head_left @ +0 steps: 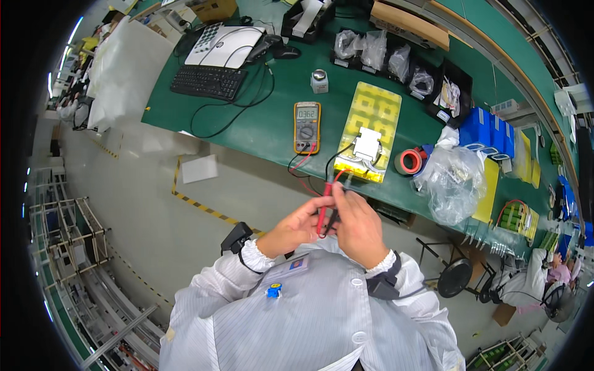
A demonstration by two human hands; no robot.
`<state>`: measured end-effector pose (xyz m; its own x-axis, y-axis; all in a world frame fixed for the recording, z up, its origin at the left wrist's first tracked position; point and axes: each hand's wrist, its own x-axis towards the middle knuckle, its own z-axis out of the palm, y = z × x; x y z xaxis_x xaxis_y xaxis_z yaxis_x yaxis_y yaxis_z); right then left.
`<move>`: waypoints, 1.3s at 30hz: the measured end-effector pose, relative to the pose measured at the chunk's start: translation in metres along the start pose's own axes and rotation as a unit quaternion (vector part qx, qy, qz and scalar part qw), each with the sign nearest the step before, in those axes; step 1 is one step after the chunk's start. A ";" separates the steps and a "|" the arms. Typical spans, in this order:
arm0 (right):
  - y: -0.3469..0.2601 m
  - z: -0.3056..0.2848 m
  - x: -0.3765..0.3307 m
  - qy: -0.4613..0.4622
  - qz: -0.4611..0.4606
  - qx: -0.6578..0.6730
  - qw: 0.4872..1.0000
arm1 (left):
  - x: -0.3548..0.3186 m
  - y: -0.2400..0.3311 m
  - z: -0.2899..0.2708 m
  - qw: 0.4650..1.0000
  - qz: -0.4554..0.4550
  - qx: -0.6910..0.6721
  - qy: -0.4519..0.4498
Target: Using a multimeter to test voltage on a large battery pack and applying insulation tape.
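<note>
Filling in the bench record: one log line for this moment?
left hand: grips red probe | right hand: on black probe | multimeter: on green bench | yellow battery pack: beside meter

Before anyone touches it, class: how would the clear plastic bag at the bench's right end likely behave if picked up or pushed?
The clear plastic bag looks crumpled and thin, so it would probably flop and change shape rather than hold stiff. It seems puffy and mostly see-through, so likely light for its size. Pushed, it would more likely crumple or slide on the green bench than roll.
</note>
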<state>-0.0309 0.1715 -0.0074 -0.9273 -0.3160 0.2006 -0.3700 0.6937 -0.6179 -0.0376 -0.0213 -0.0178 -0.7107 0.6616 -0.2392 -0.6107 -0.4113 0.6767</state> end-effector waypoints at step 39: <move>0.028 0.078 -0.101 -0.061 0.305 0.169 0.935 | 0.109 0.085 -0.334 0.370 -0.161 0.915 -0.003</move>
<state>0.0569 0.1723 -0.1045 -0.9397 -0.0139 -0.3418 0.2826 0.5316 -0.7985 -0.2838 -0.1938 -0.2188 -0.7002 0.4948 -0.5147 0.5991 0.7993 -0.0465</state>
